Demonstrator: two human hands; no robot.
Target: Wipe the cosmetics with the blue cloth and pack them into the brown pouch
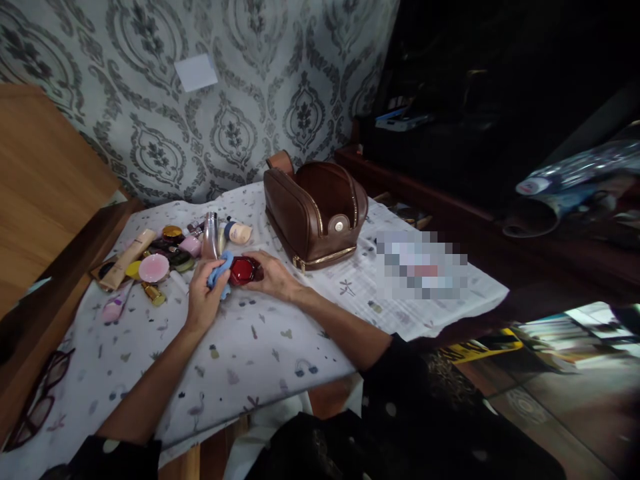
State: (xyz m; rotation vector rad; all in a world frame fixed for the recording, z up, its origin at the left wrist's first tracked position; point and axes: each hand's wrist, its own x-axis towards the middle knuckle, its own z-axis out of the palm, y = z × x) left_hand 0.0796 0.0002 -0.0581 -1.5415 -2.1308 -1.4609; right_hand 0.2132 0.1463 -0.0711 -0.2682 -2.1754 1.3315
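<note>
My left hand (203, 293) is closed on a light blue cloth (220, 272), which touches the side of a dark red faceted glass bottle (243, 270). My right hand (273, 275) grips that red bottle from its right side, with the thumb and fingers around its dark end. Both hands meet above the patterned white cloth cover. Behind them to the left lies a pile of cosmetics, with a silvery tube (211, 233) and a beige bottle with a dark cap (239, 232) nearest. A brown leather toiletry bag (295, 213) stands unzipped beyond my right hand.
The pile also holds a round pink container (154, 268), a gold-capped bottle (153, 293) and a beige tube (129, 259). Glasses (43, 400) lie at the left edge. A blurred-out item (423, 265) sits right of the bag. A plastic bottle (580, 167) is at far right.
</note>
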